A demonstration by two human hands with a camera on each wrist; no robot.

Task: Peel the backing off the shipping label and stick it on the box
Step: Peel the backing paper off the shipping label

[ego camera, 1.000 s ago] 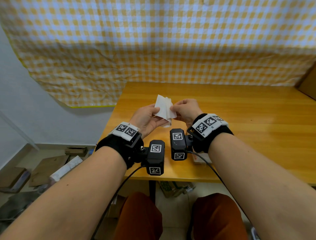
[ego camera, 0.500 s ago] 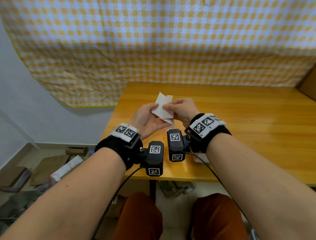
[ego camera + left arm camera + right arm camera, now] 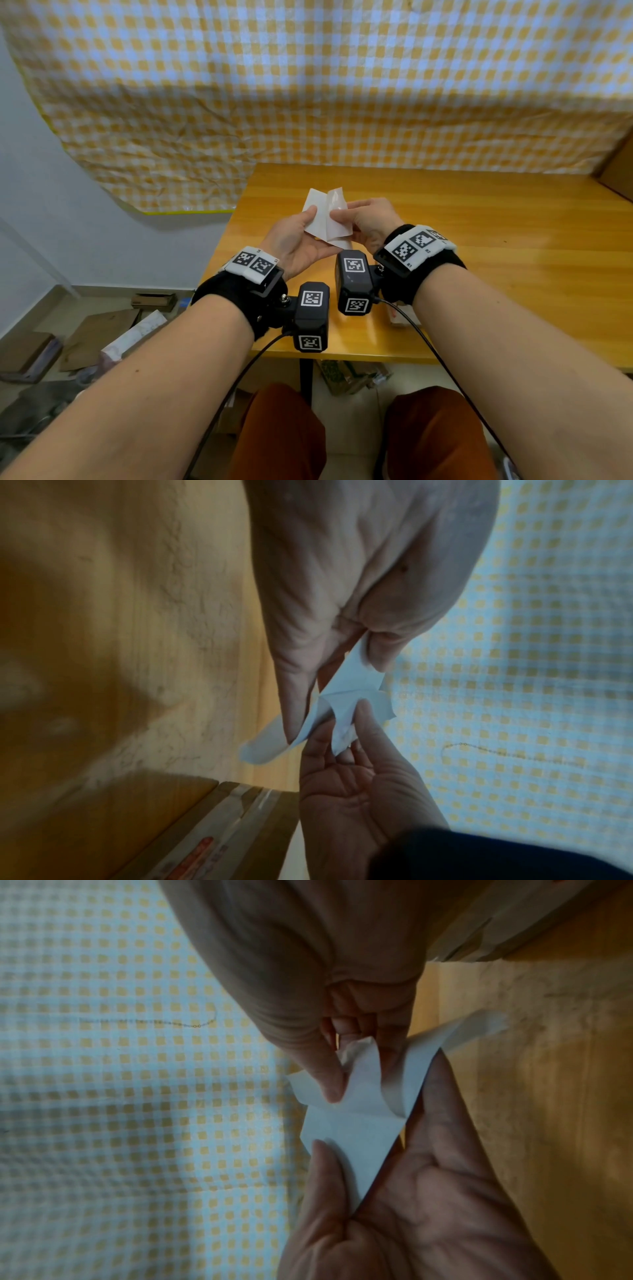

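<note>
- Head view: both hands were raised above the near part of the wooden table (image 3: pixel 496 240), close together, with the label (image 3: pixel 317 214) between them.
- Left hand (image 3: pixel 296 240) lay palm up, thumb on the label's left half, fingers under it.
- Right hand (image 3: pixel 368 222) pinched the peeling backing (image 3: pixel 337 219), which curled up off the label along the middle.
- Left wrist view showed what the head view did not: the left hand (image 3: pixel 342 574) had thumb and forefinger clamped on one corner of the label (image 3: pixel 346 688), the remaining fingers straight under the sheet. The right hand (image 3: pixel 356 791) met it from below with a thumb on the paper.
- Right wrist view: the right hand (image 3: pixel 301 974) had thumb and forefinger closed on the loose flap of backing (image 3: pixel 363 1069), the flap bent away from the label (image 3: pixel 356 1137). The left hand (image 3: pixel 411 1204) held the sheet between thumb and fingers.
- The box (image 3: pixel 212 831), brown with tape along its seam, showed at the edge of the left wrist view, on the table (image 3: pixel 120 642) and apart from the label. In the head view only a brown edge showed at far right; whether that was the box could not be told.
- A yellow checked cloth (image 3: pixel 308 85) hung behind the table.
</note>
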